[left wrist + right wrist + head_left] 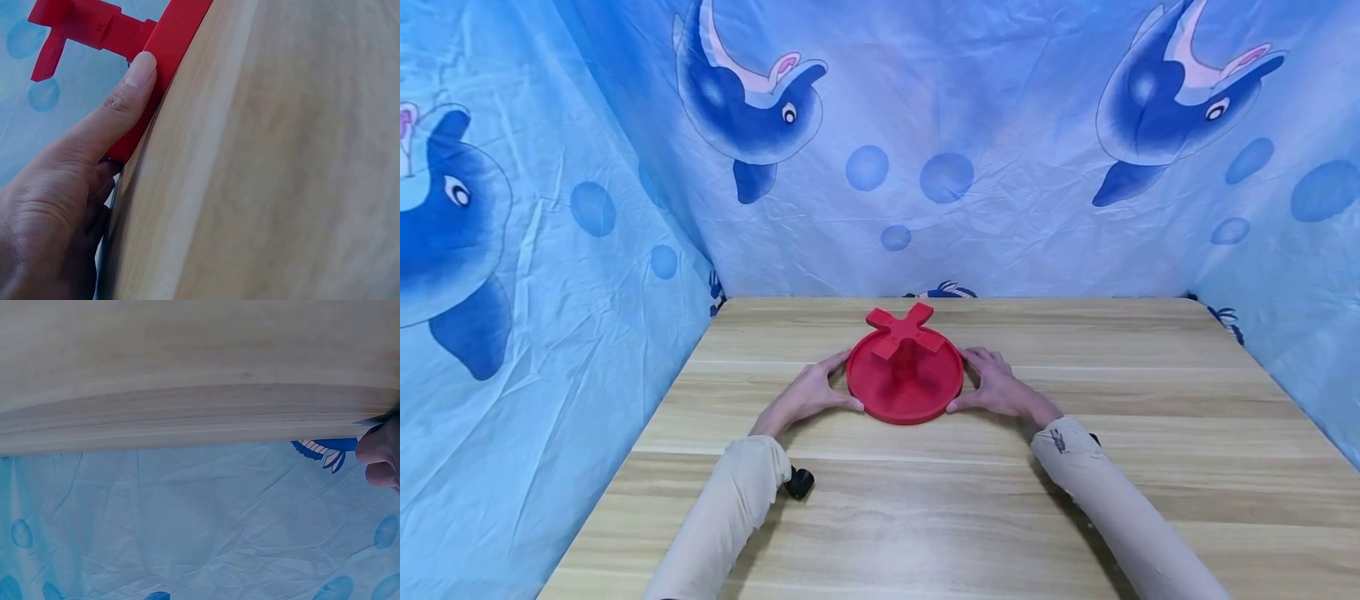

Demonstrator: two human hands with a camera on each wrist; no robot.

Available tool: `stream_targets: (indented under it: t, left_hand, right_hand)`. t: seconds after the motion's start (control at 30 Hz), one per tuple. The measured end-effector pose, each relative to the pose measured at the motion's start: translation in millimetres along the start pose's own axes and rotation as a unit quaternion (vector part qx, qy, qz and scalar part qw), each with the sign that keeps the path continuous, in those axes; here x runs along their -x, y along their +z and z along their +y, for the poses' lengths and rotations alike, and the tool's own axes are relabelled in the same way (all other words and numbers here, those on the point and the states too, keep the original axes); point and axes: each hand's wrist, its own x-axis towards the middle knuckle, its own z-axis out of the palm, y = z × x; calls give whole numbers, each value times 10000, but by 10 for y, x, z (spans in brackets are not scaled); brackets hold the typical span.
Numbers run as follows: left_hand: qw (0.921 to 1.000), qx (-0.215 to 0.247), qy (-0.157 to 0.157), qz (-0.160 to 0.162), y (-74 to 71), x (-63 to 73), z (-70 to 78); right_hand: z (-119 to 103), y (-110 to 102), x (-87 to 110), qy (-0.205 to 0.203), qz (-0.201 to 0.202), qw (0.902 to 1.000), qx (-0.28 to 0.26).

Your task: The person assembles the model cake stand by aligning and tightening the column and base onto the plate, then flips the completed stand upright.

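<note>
A red round tray-like base (907, 407) with a raised rim stands upright on the wooden table. From its middle rises a short post topped by a flat red cross (901, 328) with blunt arms. My left hand (808, 393) holds the base's left side, thumb toward the front and fingers around the back. Across from it, my right hand (1000, 390) holds the right side in the same way. In the left wrist view the left thumb (122, 97) lies along the red side wall (181, 34). Only a few right fingertips (378, 456) show in the right wrist view.
The wooden table (910, 517) has its far edge a little beyond the red cross. Blue cloth (1000, 242) printed with dolphins and bubbles hangs behind and on both sides. A small black device (800, 483) sits at the left cuff.
</note>
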Motion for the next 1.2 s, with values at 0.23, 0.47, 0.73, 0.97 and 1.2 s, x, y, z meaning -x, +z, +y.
stream_targets:
  t: [0.23, 0.47, 0.73, 0.97, 1.2]
  left_hand:
    - [9995, 284, -85, 136, -3, 21, 8]
    - [9940, 1036, 30, 341, -1, -8, 60]
    - [9903, 1346, -57, 337, 27, -42, 201]
    - [9842, 1734, -155, 316, 46, -36, 266]
    - [9841, 1711, -182, 447, 51, -31, 384]
  right_hand:
    - [15, -20, 34, -108, 6, 9993, -363]
    - [-20, -136, 108, -136, -180, 9840, -1767]
    - [-56, -293, 188, 119, -26, 9724, -2331]
    - [-106, -338, 257, 330, 203, 9724, -2301]
    - [-144, -361, 321, 794, 547, 9696, -2250]
